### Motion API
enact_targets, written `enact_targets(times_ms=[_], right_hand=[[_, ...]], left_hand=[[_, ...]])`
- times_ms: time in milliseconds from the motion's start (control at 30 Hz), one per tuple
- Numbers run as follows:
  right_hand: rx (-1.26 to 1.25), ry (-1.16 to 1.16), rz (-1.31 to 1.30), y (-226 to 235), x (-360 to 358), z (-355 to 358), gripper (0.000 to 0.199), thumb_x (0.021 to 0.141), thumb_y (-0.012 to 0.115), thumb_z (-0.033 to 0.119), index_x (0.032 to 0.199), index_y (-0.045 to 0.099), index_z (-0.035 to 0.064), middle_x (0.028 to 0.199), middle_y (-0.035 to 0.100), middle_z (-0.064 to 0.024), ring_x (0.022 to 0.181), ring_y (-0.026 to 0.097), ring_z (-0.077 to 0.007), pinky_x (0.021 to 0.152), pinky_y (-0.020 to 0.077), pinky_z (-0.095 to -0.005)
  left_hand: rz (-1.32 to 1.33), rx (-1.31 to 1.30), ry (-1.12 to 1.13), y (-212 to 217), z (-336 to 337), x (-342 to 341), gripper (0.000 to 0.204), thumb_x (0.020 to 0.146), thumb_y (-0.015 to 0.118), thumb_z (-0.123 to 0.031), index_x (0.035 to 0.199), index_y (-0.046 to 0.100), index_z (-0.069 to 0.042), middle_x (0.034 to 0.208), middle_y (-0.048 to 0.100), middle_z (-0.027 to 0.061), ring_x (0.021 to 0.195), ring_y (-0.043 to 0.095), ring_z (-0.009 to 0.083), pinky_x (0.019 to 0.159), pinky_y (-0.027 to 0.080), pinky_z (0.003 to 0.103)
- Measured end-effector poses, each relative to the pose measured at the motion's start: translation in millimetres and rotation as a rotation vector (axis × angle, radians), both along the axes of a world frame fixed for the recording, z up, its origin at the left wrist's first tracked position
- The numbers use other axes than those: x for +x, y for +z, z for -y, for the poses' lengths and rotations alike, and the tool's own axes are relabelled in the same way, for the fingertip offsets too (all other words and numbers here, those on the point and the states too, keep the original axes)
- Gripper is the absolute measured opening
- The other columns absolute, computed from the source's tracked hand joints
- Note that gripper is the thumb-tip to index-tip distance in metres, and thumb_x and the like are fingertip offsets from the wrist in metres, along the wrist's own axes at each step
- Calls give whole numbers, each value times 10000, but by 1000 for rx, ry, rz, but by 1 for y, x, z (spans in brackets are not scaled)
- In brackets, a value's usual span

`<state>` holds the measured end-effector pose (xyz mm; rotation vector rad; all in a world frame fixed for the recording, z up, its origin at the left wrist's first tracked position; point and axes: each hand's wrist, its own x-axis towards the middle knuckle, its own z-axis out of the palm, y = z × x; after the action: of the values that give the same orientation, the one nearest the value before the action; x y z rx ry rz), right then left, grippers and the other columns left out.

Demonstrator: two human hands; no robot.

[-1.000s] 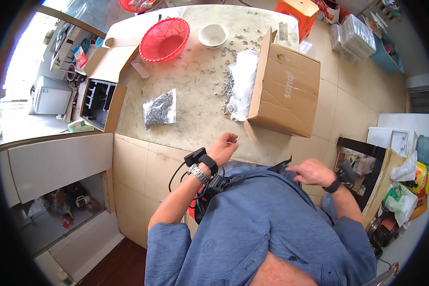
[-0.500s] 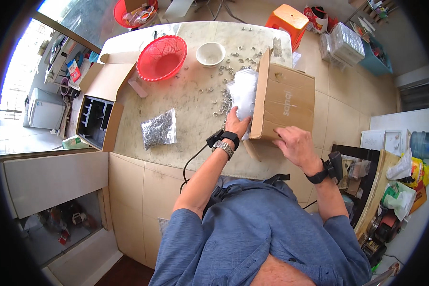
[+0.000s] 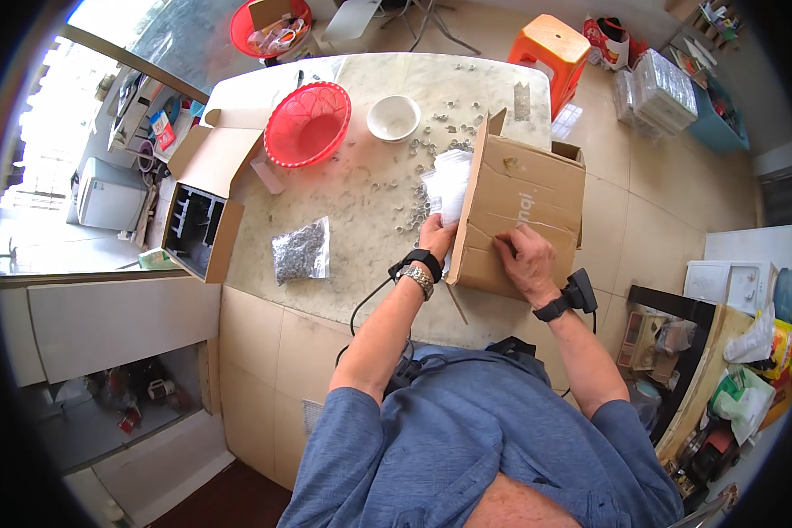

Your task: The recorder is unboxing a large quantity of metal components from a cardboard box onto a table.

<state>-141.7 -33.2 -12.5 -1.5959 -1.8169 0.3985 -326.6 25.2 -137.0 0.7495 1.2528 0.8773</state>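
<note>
A cardboard box (image 3: 537, 195) lies on its side at the right of the table, its flapped mouth facing left. White plastic bags (image 3: 450, 189) lie at that mouth, and my left hand (image 3: 436, 236) grips their near end; some of its fingertips are hidden. Against the printed side of the box rests my right hand (image 3: 530, 262), fingers curled in; whatever they pinch, if anything, is hidden. Small metal rings (image 3: 411, 216) are scattered left of the bags. A clear bag of small grey metal parts (image 3: 301, 251) lies further left.
On the table (image 3: 361, 255) stand a red plastic basket (image 3: 312, 132) and a white bowl (image 3: 393, 118). An open carton with black trays (image 3: 194, 231) sits at the left edge. An orange stool (image 3: 552, 48) stands beyond the far right corner.
My right hand has moved from the box's near edge up onto its printed side, fingers curling tighter. The box has turned slightly, showing its far flaps. My left hand stays at the white bags.
</note>
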Motion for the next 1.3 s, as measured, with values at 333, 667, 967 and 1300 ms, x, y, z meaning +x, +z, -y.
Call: enact_targets(times_ms=[333,667,967,1300], right_hand=[[20,-5,-86,-2,4,1,45,763,690,90,788,659,68,727,607,-85,670,615,-268,576,473,-355],[18,-59,-89,-5,6,12,62,769,684,39,824,655,35,756,624,-110,676,615,-282,594,480,-340],[-38,-235,-139,0,2,13,98,776,668,-20,865,651,14,791,640,-128,674,624,-279,599,484,-310],[15,-242,-96,-6,4,11,83,786,664,-19,863,650,9,775,632,-123,650,617,-246,575,475,-297]], left_hand=[[225,14,-5,20,5,-7,253,867,599,-39,1106,529,6,1034,652,100,884,645,166,778,529,308],[393,-80,-2,15,7,-36,261,859,563,24,1113,506,7,1067,627,94,951,615,177,879,492,337],[480,-181,67,17,-4,-59,318,839,563,46,1141,468,15,1052,608,100,934,601,183,847,501,342],[421,-217,101,9,-3,-81,300,843,568,31,1128,477,8,1060,601,102,945,591,195,883,480,367]])
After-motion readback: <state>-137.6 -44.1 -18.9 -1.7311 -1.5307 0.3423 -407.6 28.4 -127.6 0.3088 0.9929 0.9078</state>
